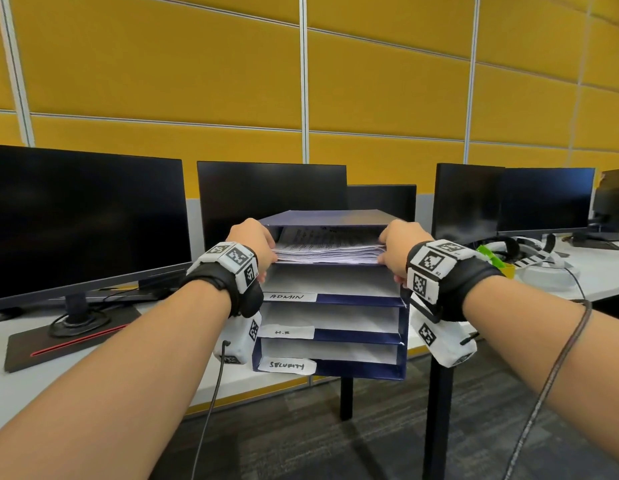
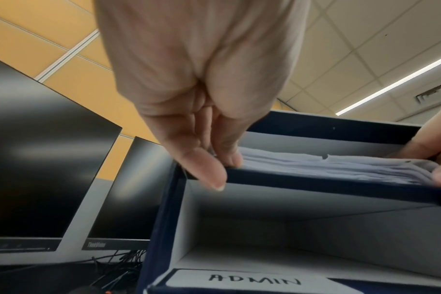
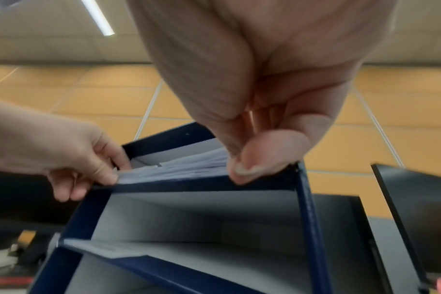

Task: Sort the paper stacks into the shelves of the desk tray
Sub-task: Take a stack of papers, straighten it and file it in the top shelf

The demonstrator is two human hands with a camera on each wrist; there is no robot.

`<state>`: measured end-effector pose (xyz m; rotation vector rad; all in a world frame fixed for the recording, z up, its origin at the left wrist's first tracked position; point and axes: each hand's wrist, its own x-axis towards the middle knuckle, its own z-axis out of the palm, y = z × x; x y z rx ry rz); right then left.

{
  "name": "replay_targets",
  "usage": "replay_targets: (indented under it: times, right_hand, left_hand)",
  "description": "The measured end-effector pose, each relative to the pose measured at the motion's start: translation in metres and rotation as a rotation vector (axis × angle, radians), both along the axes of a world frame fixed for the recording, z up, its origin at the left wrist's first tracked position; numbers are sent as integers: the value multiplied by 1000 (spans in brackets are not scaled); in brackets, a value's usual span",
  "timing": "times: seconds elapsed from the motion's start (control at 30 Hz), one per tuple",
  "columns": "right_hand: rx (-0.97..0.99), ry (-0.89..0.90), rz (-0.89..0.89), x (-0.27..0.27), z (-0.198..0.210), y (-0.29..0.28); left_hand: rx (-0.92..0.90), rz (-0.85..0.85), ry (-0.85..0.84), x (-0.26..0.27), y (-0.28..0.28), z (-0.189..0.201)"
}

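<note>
Paper stack [image 1: 329,249] in top shelf of desk tray [image 1: 401,323]: thick, floppy, loose sheets slide; left hand [image 1: 254,244], right hand [image 1: 400,245] fingers pinch front corners, best support both ends

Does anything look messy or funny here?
A bit. The papers in the tray's top shelf are uneven, their edges not lined up, with both hands pinching the front corners. The SECURITY label hangs crooked over the bottom edge.

monitors [image 1: 86,220]: 5 | desk tray [image 1: 403,327]: 1 | shelves: 4 | labels [image 1: 290,297]: 3 | paper stack [image 1: 330,249]: 1
</note>
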<state>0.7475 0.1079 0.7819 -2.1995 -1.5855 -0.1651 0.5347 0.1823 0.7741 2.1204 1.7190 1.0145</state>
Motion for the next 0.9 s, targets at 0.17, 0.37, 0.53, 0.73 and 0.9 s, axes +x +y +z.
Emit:
replay_targets:
  times: [0.17,0.37,0.53,0.73,0.9]
  right_hand:
    - [-62,-225,-6,-5,3,0]
    - [-22,-331,19,-5,0,-6]
    - [-88,-344,-7,-6,3,-6]
    - [-123,-333,-33,-9,2,-4]
    - [-89,-244,-2,-8,1,-8]
  left_hand:
    - [89,82,151,5,5,1]
    - [94,98,181,6,17,0]
    - [115,133,238,5,18,-2]
    - [184,176,312,7,15,-1]
    - [131,116,275,1,8,0]
